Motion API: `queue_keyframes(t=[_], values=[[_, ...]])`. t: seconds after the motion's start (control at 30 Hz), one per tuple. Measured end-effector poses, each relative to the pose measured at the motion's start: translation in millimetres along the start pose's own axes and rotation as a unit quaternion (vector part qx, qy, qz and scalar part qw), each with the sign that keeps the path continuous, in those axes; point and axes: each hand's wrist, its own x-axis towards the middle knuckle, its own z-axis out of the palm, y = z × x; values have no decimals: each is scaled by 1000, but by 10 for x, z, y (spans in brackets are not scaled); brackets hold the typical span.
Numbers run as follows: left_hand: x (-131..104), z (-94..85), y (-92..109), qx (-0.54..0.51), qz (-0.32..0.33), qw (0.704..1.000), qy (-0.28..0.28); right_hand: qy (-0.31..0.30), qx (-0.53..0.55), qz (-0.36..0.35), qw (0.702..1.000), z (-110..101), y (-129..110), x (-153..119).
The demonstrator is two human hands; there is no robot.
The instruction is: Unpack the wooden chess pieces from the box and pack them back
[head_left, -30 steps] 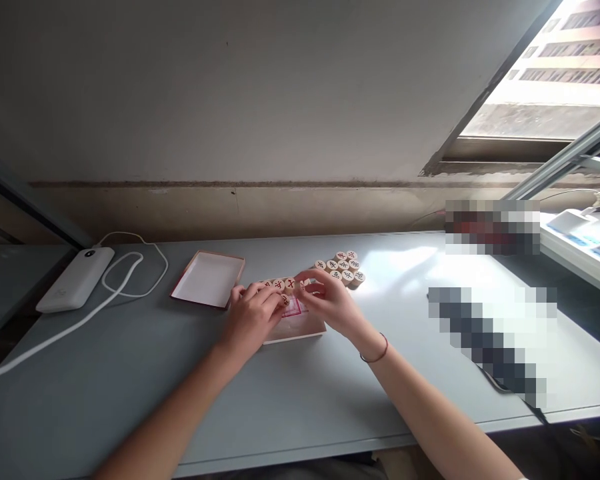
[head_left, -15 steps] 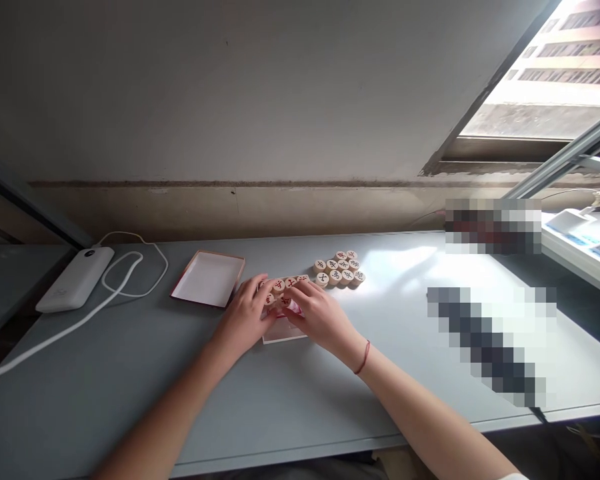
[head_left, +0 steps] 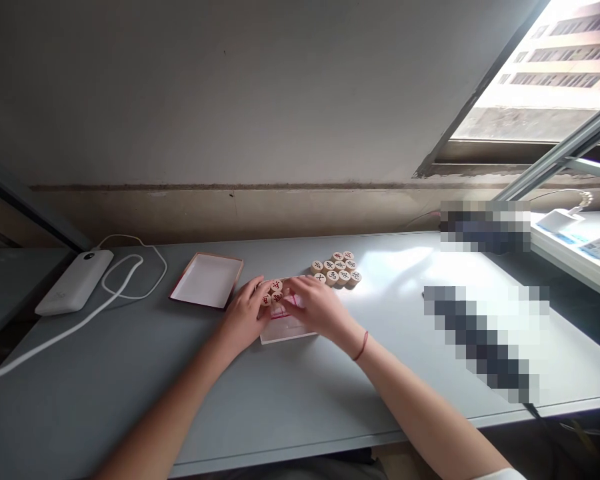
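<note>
Grey desktop (head_left: pixel 255 393) meets a pale wall (head_left: pixel 190 207) well beyond the fingertips. Left-hand (head_left: pixel 243 310) fingers bend slightly parted at the left end of an open shallow box (head_left: pixel 287 331), the thumb apart from the index finger. Right-hand (head_left: pixel 323 307) fingers curl over the box from the other side, thumb and index tips just beside the red-marked xiangqi pieces (head_left: pixel 277 298) standing in it; whether they pinch one, I cannot tell. Black-marked xiangqi pieces (head_left: pixel 340 265) cluster on the desktop beyond the right knuckles. Left of the left fingers lies a white-lined box lid (head_left: pixel 207 280); farther left, a white power bank (head_left: pixel 75 283) with its cable (head_left: pixel 75 328).
</note>
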Motion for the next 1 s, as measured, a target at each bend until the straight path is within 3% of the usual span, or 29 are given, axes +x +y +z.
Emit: queue_keyframes(t=[0.1, 0.17, 0.3, 0.43, 0.63, 0.77, 0.9, 1.0], values=[[-1, -23, -1, -3, 3, 1000, -12, 54, -17, 128, 990, -227, 306, 122], [-3, -38, -4, -3, 5, 1000, -18, 47, -66, 207, 975, -347, 565, 221], [-8, -54, -15, -3, 6, 1000, -23, -78, -131, 274, 950, -440, 965, 396], [-7, -62, -18, -5, 6, 1000, -30, -145, -153, 293, 933, -437, 1112, 500], [-27, -32, -43, 13, 19, 1000, -19, -170, -143, 300, 927, -429, 1169, 584], [-30, -74, 16, 48, 52, 996, 55, -146, -127, 293, 936, -537, 1114, 589], [86, -214, 215, 14, 74, 993, 94, -68, 74, 258, 961, -735, 827, 460], [225, -253, 380, -24, 91, 993, 78, -69, 262, 229, 935, -773, 487, 300]])
